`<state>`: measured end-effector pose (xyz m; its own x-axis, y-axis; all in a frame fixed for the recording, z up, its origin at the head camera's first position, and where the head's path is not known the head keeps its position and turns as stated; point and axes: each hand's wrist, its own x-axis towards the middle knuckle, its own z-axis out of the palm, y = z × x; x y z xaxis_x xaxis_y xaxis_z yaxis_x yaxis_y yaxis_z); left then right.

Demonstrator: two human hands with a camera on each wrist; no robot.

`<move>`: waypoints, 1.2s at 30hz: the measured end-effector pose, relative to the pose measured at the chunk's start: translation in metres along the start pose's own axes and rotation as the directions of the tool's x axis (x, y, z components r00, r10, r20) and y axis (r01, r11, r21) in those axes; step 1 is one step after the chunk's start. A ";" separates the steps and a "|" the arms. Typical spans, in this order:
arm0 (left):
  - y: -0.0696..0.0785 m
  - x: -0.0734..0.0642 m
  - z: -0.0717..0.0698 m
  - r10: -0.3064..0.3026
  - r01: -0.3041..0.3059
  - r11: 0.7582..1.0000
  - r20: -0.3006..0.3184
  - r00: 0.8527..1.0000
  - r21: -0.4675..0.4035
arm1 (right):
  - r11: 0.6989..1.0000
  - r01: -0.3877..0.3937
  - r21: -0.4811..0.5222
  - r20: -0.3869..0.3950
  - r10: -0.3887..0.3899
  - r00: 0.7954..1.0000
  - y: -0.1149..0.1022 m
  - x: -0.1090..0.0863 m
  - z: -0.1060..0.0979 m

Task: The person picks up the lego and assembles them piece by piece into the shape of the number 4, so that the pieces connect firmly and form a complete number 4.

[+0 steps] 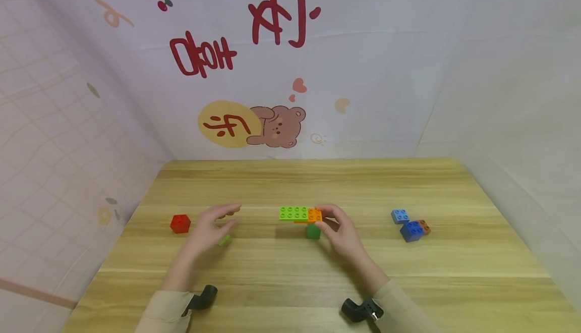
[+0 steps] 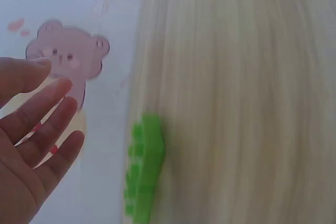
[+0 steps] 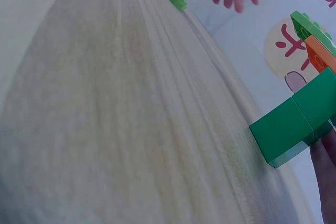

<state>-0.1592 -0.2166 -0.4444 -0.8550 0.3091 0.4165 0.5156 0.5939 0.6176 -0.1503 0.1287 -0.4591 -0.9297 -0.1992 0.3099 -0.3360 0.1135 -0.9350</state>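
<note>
My right hand (image 1: 341, 232) pinches a stack of toy building bricks between thumb and fingers. In the stack, an orange brick (image 1: 314, 215) and a flat light green brick (image 1: 293, 214) jutting left sit above dark green bricks (image 3: 296, 121). Whether the stack's base touches the table is hard to tell. My left hand (image 1: 211, 227) hovers with fingers apart and holds nothing. Beside and below it lies a light green brick (image 1: 224, 240), partly hidden by the hand in the head view; its studs show in the left wrist view (image 2: 149, 166).
On the wooden table (image 1: 272, 282), a red brick (image 1: 180, 224) lies at the left. To the right are a light blue brick (image 1: 400, 216), a dark blue brick (image 1: 411, 231) and an orange-brown brick (image 1: 424, 227). A printed cloth (image 1: 381, 70) hangs behind the table.
</note>
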 end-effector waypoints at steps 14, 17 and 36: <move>-0.027 -0.026 -0.028 -0.298 0.303 0.950 0.074 0.952 -0.072 | 1.000 -0.017 0.009 0.009 0.017 1.000 -0.001 0.000 -0.001; -0.031 -0.028 -0.030 -0.281 0.288 0.955 0.091 0.955 -0.070 | 1.000 -0.016 0.011 0.006 0.016 1.000 0.001 0.000 -0.001; -0.045 -0.039 -0.042 -0.235 0.249 0.968 0.241 0.942 -0.029 | 1.000 -0.004 -0.005 0.003 0.004 1.000 -0.001 0.000 0.000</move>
<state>-0.1471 -0.2861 -0.4605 -0.9400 0.3301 0.0860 0.2875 0.6307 0.7208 -0.1503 0.1287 -0.4582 -0.9306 -0.2015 0.3055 -0.3329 0.1188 -0.9355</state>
